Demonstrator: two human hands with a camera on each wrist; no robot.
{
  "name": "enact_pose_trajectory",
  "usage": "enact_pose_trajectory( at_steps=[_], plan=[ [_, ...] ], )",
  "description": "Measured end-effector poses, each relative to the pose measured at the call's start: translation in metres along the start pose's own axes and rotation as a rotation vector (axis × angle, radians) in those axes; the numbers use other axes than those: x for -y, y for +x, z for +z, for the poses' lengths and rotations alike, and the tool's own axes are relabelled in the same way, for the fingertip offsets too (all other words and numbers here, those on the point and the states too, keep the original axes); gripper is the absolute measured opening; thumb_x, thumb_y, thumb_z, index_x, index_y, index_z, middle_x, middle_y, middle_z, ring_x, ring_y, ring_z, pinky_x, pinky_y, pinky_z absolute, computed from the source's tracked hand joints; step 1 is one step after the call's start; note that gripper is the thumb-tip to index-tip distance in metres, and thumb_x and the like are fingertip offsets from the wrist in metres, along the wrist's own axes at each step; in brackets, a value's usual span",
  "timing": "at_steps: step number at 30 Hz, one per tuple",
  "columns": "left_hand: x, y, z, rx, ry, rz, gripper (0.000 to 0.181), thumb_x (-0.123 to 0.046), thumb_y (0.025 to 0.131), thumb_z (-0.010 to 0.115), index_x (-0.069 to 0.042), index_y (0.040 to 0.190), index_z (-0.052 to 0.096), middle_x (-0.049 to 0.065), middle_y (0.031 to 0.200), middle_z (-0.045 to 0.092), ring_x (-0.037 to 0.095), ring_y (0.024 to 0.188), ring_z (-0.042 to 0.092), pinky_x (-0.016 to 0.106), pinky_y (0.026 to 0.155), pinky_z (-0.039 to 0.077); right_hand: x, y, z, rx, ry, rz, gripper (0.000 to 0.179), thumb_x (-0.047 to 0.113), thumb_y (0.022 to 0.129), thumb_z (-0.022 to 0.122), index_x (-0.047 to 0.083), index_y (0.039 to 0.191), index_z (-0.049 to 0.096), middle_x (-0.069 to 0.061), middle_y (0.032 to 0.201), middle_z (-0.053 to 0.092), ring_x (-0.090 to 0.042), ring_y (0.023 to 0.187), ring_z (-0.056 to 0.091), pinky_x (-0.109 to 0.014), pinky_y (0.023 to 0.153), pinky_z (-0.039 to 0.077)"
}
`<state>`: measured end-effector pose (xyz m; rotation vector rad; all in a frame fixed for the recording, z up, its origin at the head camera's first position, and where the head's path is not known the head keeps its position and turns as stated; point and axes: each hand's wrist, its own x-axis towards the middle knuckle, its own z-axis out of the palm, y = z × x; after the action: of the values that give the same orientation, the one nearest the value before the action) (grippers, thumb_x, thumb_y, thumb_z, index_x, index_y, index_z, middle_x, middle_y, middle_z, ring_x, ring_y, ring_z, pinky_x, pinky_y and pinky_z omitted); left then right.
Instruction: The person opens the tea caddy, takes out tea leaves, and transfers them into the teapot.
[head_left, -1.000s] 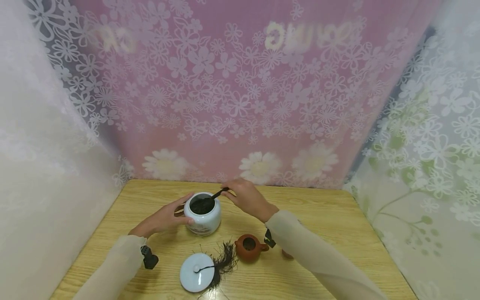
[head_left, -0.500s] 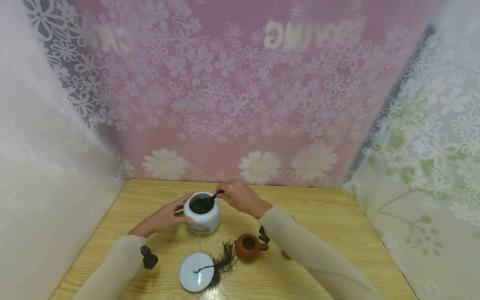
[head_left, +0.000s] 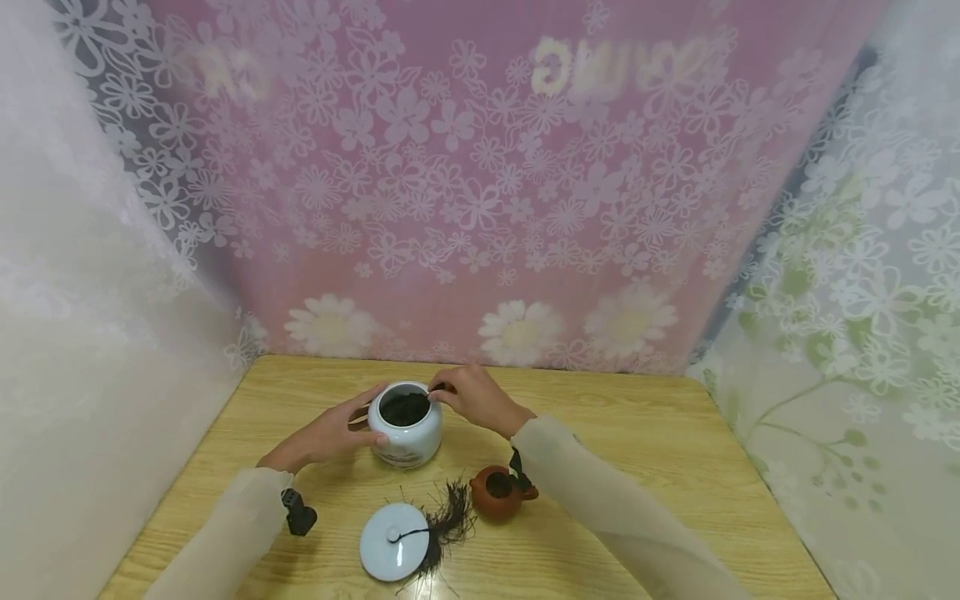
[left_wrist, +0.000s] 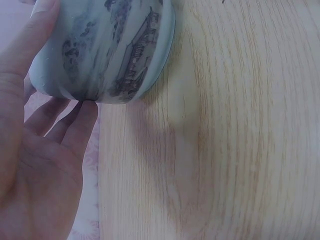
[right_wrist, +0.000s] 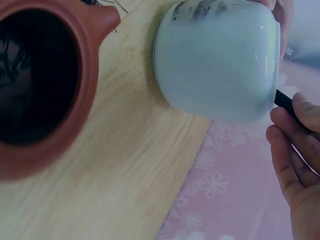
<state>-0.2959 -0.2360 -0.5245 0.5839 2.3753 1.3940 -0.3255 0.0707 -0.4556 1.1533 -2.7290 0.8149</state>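
Observation:
My left hand point(head_left: 330, 433) grips a round white porcelain jar point(head_left: 412, 442), thumb on the near side and fingers on the far side. Dark loose leaves point(head_left: 405, 408) fill much of its inside. At the jar's right rim, my right hand point(head_left: 476, 400) pinches a slim black utensil point(right_wrist: 285, 103); its far end is hidden in the jar. The left wrist view shows a grey landscape print point(left_wrist: 135, 55) on the jar's wall. In front of my right wrist stands a small lidless red-brown clay teapot point(head_left: 491, 507), dark inside.
A white lid point(head_left: 381, 546) with a knob lies near the front of the wooden table point(head_left: 615, 442). Beside it spreads a bundle of thin dark strands point(head_left: 452, 521), one dark line reaching over the lid. A floral curtain point(head_left: 480, 208) hangs behind the table's back edge.
My right hand has shifted left and slightly down to the jar's rim, and less of the black utensil shows. My right sleeve moved left too. The left hand and jar have stayed in place.

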Motion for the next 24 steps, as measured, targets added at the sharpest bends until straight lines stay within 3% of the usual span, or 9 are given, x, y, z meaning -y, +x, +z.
enact_pose_trajectory(
  at_steps=[7,12,18,24],
  plan=[
    [-0.002,-0.001,0.0,0.001,-0.005,0.007,0.104,-0.038,0.1,0.082,-0.027,0.178,0.014,0.017,0.183,0.014,0.047,0.165,0.025,0.058,0.13,0.039,-0.007,-0.003,0.011,-0.049,0.122,0.119,0.018,0.023,0.106,0.074,0.011,0.117,0.084,0.0,0.104,0.082,-0.008,0.088,0.072,-0.028,0.076,0.06],
    [-0.002,-0.001,0.0,-0.008,0.004,0.003,0.104,-0.038,0.1,0.082,-0.028,0.178,0.014,0.017,0.183,0.015,0.047,0.165,0.026,0.057,0.129,0.04,-0.011,-0.007,0.015,-0.095,0.25,0.21,0.016,0.024,0.107,0.074,0.015,0.114,0.084,-0.005,0.104,0.083,-0.011,0.088,0.074,-0.031,0.075,0.062],
    [-0.004,-0.003,0.0,-0.01,-0.006,0.015,0.103,-0.037,0.099,0.083,-0.027,0.177,0.016,0.018,0.183,0.015,0.049,0.165,0.026,0.06,0.129,0.039,-0.016,-0.013,0.017,-0.123,0.352,0.257,0.016,0.028,0.106,0.075,0.018,0.113,0.084,0.0,0.105,0.083,-0.011,0.095,0.077,-0.034,0.085,0.066],
    [-0.002,-0.002,0.0,-0.012,-0.01,0.0,0.104,-0.037,0.099,0.083,-0.031,0.177,0.016,0.015,0.183,0.015,0.046,0.166,0.026,0.057,0.129,0.04,-0.018,-0.019,0.014,-0.144,0.385,0.274,0.02,0.031,0.107,0.074,0.017,0.118,0.083,0.006,0.104,0.082,-0.017,0.099,0.078,-0.04,0.087,0.066]
  ],
)
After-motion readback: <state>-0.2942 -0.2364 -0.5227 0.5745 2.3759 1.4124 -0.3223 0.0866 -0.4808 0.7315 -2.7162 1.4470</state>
